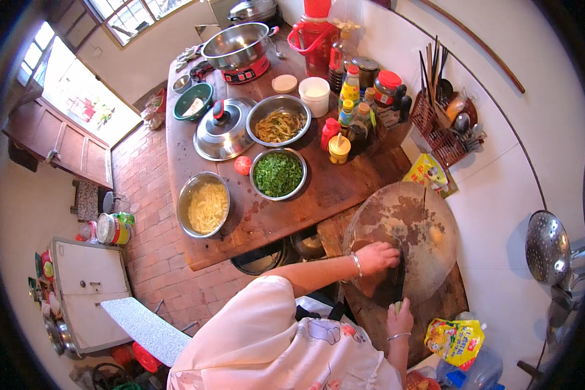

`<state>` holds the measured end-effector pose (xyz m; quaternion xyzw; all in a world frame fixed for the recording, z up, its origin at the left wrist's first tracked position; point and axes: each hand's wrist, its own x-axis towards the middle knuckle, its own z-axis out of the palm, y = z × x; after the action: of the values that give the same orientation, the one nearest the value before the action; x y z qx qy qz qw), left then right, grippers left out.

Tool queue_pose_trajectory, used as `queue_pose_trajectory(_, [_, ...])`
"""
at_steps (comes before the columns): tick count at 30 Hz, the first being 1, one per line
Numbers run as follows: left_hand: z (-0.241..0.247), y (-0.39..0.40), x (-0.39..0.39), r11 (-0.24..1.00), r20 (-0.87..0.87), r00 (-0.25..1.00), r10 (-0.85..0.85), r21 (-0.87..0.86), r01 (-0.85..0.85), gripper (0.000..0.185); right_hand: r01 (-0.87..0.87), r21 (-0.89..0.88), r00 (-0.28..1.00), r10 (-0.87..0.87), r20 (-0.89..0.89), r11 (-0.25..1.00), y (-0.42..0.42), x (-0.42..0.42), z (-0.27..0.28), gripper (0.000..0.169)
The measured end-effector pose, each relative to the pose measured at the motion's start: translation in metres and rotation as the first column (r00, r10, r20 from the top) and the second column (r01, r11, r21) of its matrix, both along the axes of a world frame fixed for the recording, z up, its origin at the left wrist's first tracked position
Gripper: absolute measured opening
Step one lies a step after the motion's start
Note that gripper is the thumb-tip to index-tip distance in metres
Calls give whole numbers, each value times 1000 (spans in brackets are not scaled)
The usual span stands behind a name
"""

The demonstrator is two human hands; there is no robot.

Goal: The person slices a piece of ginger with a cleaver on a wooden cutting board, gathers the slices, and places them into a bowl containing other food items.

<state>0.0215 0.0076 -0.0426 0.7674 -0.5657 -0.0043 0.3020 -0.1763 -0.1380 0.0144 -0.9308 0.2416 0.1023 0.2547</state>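
A thick round wooden chopping block [434, 263] lies before me, its top stained and scraped. My right hand [399, 316] grips the pale handle of a kitchen knife, probably a cleaver [400, 280]. Its dark blade is seen nearly edge-on, pointing away from me across the block. Just left of the blade, my left hand [378, 258] is on the block, fingertips curled against or close to the blade's side. Whatever may be under those fingers is hidden. A reddish-brown patch [369, 285] shows below the left wrist; I cannot tell whether it is food or stain.
On the wooden table [253, 204] stand bowls of pale strips [207, 207], chopped greens [279, 174] and cooked strips [282, 126]. A tomato [243, 165], a pan lid [224, 129] and several condiment bottles [349, 87] are there too. A yellow pouch [456, 341] lies near my right arm.
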Motion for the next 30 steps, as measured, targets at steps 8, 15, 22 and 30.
queue_pose_trajectory(8, [9, 12, -28, 984, 109, 988, 109, -151, -92, 22, 5, 26, 1000, -5, 3, 1000, 0, 1, -2, 46])
queue_pose_trajectory(15, [3, 13, -30, 983, -66, 993, 97, -151, -106, 30, 17, 35, 998, -15, -66, 999, 4, 5, 14, 46])
queue_pose_trajectory(22, [-4, 2, -24, 991, -155, 988, 8, -133, -29, 16, 71, 12, 997, -71, 2, 997, -4, 9, 14, 44])
queue_pose_trajectory(30, [12, 3, -27, 972, -105, 987, 120, -192, -138, 22, -18, 42, 996, 14, 93, 999, 5, 11, 41, 38])
